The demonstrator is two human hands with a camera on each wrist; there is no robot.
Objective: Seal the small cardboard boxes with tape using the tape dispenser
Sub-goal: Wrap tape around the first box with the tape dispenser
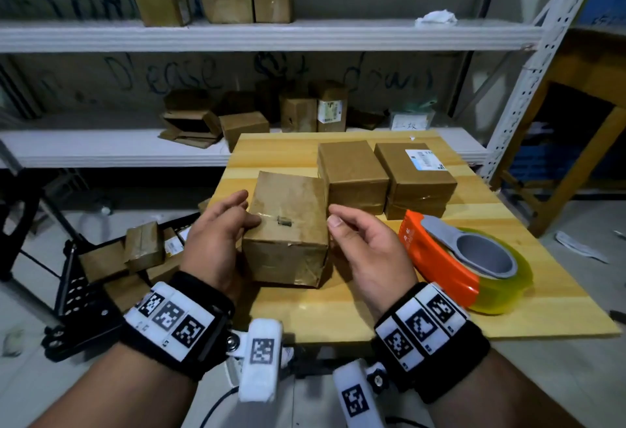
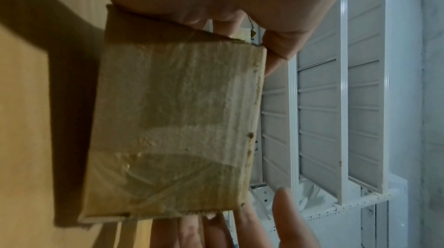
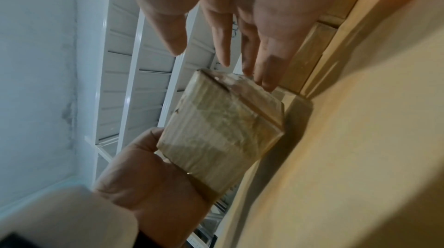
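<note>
— Where's the box you're working on?

— The small cardboard box (image 1: 288, 224) sits on the wooden table (image 1: 338, 305), near its front left corner. My left hand (image 1: 216, 241) holds it from the left side, thumb laid over the top face and fingers round the far side. Old clear tape covers its faces.

— And your right hand?

— My right hand (image 1: 367, 248) hangs just right of the box, fingers loosely extended and holding nothing. From the right wrist view its fingertips (image 3: 264, 81) reach close to the box's upper edge; I can't tell whether they touch.

— The dispenser?

— The orange tape dispenser (image 1: 454, 258), with its yellowish roll, lies on the table right of the box. Behind the box, two more closed cardboard boxes (image 1: 352, 170) stand side by side; the right one (image 1: 415, 173) carries a white label.
</note>
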